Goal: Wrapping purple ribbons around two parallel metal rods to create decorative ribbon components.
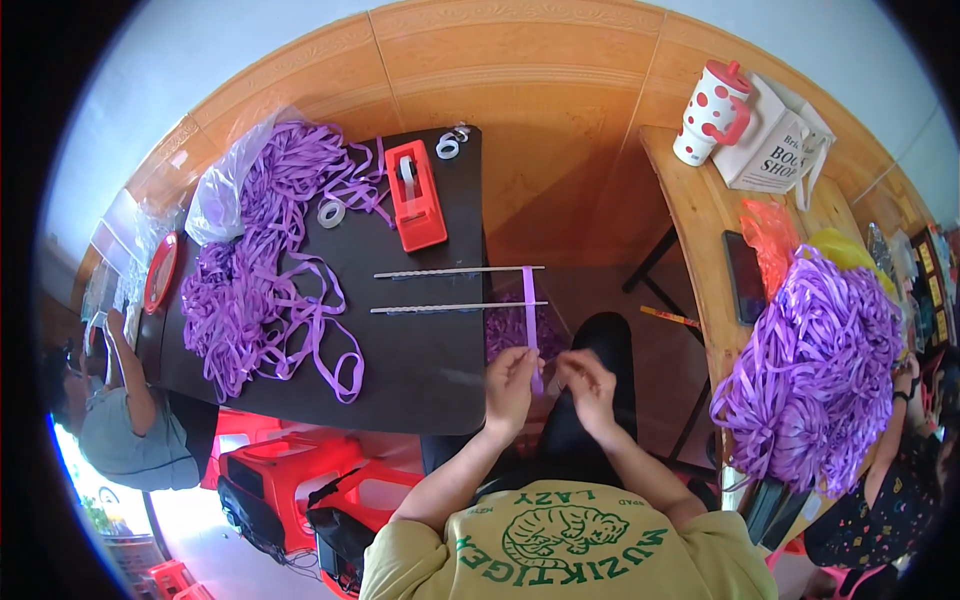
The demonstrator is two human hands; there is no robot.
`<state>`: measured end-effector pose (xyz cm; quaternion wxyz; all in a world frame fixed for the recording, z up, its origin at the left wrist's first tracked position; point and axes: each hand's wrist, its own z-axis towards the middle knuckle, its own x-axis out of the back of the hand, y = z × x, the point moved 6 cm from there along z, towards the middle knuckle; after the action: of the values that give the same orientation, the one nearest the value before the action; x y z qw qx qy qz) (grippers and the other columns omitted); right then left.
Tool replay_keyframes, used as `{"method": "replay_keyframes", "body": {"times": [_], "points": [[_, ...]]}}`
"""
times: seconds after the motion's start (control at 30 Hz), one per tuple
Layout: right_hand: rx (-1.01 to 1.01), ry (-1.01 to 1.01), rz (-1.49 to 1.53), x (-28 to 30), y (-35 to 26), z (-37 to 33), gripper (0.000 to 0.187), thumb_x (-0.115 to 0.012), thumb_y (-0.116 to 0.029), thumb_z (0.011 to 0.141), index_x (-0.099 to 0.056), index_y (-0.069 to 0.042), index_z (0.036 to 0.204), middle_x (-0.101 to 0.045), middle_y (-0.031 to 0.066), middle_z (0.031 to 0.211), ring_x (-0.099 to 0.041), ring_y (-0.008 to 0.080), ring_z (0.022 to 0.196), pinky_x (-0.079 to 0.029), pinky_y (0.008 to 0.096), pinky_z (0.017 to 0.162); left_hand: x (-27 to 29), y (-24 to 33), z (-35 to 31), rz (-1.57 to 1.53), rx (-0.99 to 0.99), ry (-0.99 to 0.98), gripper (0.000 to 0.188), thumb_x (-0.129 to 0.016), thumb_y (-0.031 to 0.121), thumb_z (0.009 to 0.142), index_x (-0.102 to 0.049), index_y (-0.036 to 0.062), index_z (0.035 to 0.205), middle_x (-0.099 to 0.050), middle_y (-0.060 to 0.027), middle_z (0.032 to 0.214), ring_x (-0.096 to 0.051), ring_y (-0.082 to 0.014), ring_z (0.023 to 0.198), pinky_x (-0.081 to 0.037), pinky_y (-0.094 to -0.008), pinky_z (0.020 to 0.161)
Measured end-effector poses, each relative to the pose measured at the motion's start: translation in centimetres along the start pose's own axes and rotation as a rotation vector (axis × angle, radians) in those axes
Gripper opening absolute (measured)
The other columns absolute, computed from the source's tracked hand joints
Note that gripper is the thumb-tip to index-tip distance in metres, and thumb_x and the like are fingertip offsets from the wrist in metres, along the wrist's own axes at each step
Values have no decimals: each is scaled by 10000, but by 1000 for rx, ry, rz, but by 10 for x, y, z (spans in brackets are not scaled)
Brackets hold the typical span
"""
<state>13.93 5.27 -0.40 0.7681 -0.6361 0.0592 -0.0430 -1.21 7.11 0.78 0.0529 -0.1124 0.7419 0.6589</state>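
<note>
A flat purple ribbon point(531, 320) hangs across the outer ends of two thin rods, a far rod point(440, 272) and a near rod point(440, 308), which stick out past the right edge of the dark table point(400, 370). My left hand point(510, 388) is closed in a pinch on the ribbon just below the near rod. Close to its right, my right hand point(590, 388) has its thumb and fingers pressed together; whatever is between them, if anything, is too small to make out. A short ribbon end shows between the two hands.
A tangled purple ribbon heap point(225, 310) spills from a clear bag on the table, near a red tape dispenser point(415, 205) and tape roll point(331, 213). On the right wooden table lie another ribbon pile point(815, 370), a phone point(742, 275) and a dotted tumbler point(712, 115). People sit at both sides.
</note>
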Motion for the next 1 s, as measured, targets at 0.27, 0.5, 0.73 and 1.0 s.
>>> {"method": "replay_keyframes", "body": {"times": [0.27,0.5,0.73,1.0], "points": [[1109,-149,-889,-39,-100,30,368,-708,-155,650,-684,-187,1016,-559,87,1060,-577,213,882,-404,326,685,3,10,-23,-49,44,-21,80,-563,64,906,-615,3,902,-624,-26,770,-538,-56,668,-411,-185,615],[1252,-81,-921,-48,-102,14,240,-747,-153,650,-721,-133,887,-554,76,1153,-560,184,961,-385,306,779,6,12,-39,-68,51,-50,84,-561,69,905,-614,6,889,-623,-30,770,-551,-72,698,-428,-204,666],[1213,-64,-871,-50,-129,13,382,-768,-191,615,-696,-141,987,-559,88,1112,-553,219,938,-380,326,770,12,6,-61,-294,239,-184,224,-515,237,950,-595,29,940,-616,-41,806,-545,-91,678,-446,-217,665],[1055,-165,-647,-59,-174,53,327,-741,-111,643,-672,-101,963,-571,120,1102,-564,263,922,-363,376,734,18,-3,-45,-136,209,-186,221,-518,210,945,-603,14,999,-631,-50,857,-552,-94,731,-448,-229,698]]}}
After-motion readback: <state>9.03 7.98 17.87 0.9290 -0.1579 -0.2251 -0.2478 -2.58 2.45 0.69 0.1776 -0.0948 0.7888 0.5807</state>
